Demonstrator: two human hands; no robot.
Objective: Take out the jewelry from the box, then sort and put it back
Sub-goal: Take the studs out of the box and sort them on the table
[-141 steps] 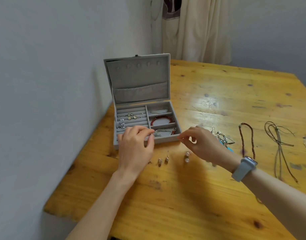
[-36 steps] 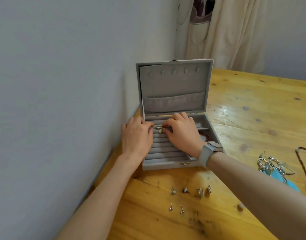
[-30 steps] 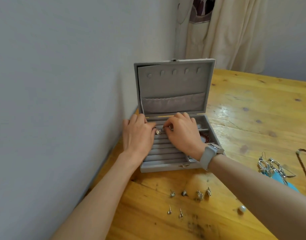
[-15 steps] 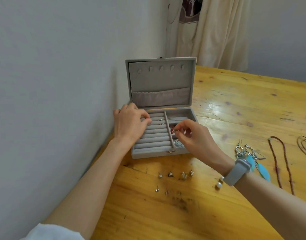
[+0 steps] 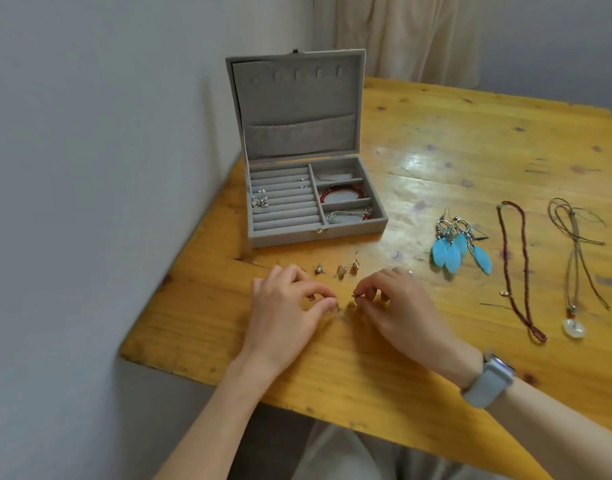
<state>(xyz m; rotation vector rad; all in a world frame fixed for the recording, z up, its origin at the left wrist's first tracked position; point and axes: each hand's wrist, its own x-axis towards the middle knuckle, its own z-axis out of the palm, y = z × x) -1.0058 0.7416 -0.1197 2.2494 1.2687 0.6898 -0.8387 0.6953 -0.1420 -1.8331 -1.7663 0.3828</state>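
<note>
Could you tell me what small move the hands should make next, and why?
Probably lift the two tiny studs and carry them to the grey jewelry box. The left hand and the right hand each seem to pinch one on the wooden table, and the box's ring rolls sit open with free slots.

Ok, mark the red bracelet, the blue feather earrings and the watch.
red bracelet (image 5: 344,192), head view, on its beads in the box's middle right compartment.
blue feather earrings (image 5: 451,252), head view, on a blue feather.
watch (image 5: 488,384), head view, on its strap at the right wrist.
</note>
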